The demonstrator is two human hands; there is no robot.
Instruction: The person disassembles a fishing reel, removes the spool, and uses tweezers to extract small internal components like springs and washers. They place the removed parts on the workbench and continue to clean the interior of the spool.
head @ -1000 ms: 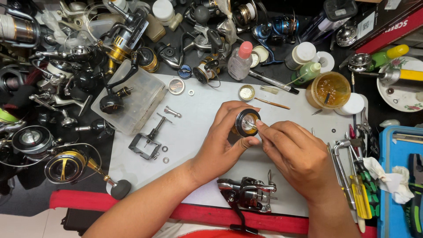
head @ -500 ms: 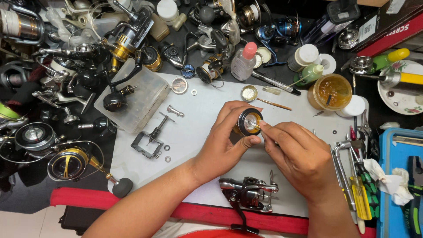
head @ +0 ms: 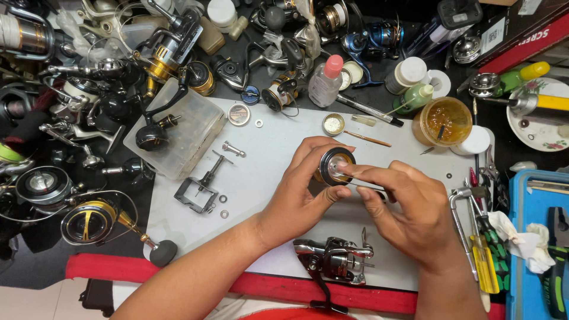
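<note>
Between thumb and fingers of the left hand (head: pixel 296 198) a small, rigid, likely slippery metal spool (head: pixel 335 166) is gripped by its rim; a thin tool (head: pixel 367 188) is pinched by the right hand (head: pixel 409 213).

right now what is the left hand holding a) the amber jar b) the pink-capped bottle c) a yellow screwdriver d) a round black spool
d: the left hand wraps its fingers around the round black spool, held above the white mat, while the right hand works a thin tool at its centre.
</note>
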